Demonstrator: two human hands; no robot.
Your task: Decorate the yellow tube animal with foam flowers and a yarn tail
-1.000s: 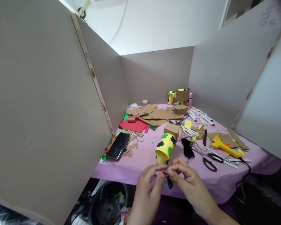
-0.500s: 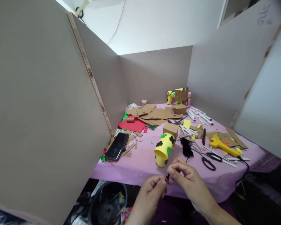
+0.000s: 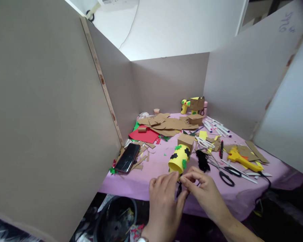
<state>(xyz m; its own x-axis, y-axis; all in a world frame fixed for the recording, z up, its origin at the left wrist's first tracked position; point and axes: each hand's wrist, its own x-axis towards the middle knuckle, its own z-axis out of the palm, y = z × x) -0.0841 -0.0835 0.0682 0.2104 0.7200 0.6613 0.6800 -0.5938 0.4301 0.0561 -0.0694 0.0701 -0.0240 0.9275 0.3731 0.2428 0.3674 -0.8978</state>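
Note:
A small bunch of black yarn hangs between my hands over the table's front edge. My right hand pinches its upper end between thumb and fingertips. My left hand is beside it, back turned up, thumb apart from the fingers with the yarn in the gap. Just beyond stands a yellow paper tube dotted with green and black flower shapes, its lower part hidden by my fingers. Against its back is a brown cardboard box. To the right lies a tangle of black yarn.
Black-handled scissors, a yellow glue gun and a red-black marker lie right. At left are a phone and cardboard scraps. Red sheet and cardboard lie farther back. A bin stands below; partitions surround the table.
My left hand has let go of its pinch on the black yarn, turned back-up and risen toward the tube. My right hand keeps its pinch in nearly the same place.

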